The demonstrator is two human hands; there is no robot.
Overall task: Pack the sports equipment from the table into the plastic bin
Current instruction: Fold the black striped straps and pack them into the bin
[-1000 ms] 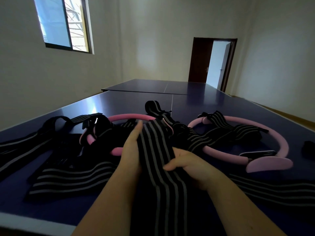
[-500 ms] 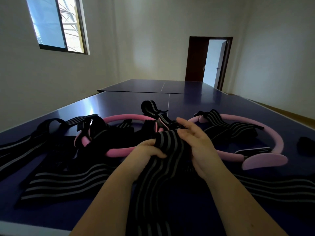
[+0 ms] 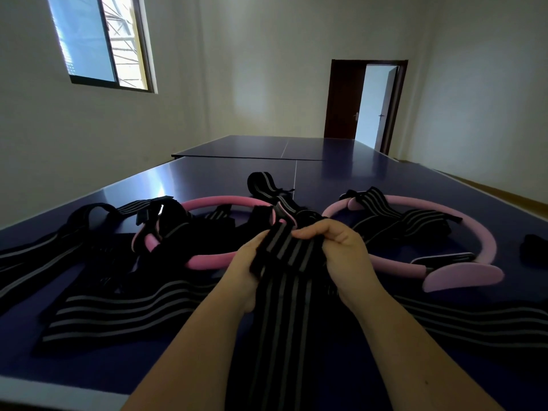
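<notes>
Head view, one frame.

**Item held:** striped strap (image 3: 284,307), black with grey lines, above the blue table (image 3: 341,179).
- The left hand (image 3: 246,262) is curled round its left edge, with the fingers mostly hidden behind the fabric.
- The right hand (image 3: 341,250) has its fingers (image 3: 314,231) curled and pinches the folded-over far end from the right.
- The fold sits between the two hands, a little askew.

**Around the fingers:**
- Just past the fingertips lies the first pink ring (image 3: 225,203), flat on the table. Dark straps are draped over its left side, and the held strap covers part of its near arc.
- Right of the right hand lies the second pink ring (image 3: 486,232), also flat. It has a pink pad (image 3: 462,277) on its near side, and the draped straps (image 3: 415,218) cross its far-left part.
- Left of the left hand, the loose straps (image 3: 118,310) are spread flat.
- Beyond the fingertips, the looped strap (image 3: 264,182) stands up from the pile.
- Far right of the right hand is a small dark object (image 3: 533,250); what it is cannot be told.
- Rings and straps lie tangled together directly past the fingers.

**Room:** second table (image 3: 252,146), window (image 3: 100,40), open door (image 3: 344,99).

**Orientation:** the held strap's long axis runs from the fingers back toward the person. It passes over the near table edge and out of the bottom of the picture, with the stripes running along it.
</notes>
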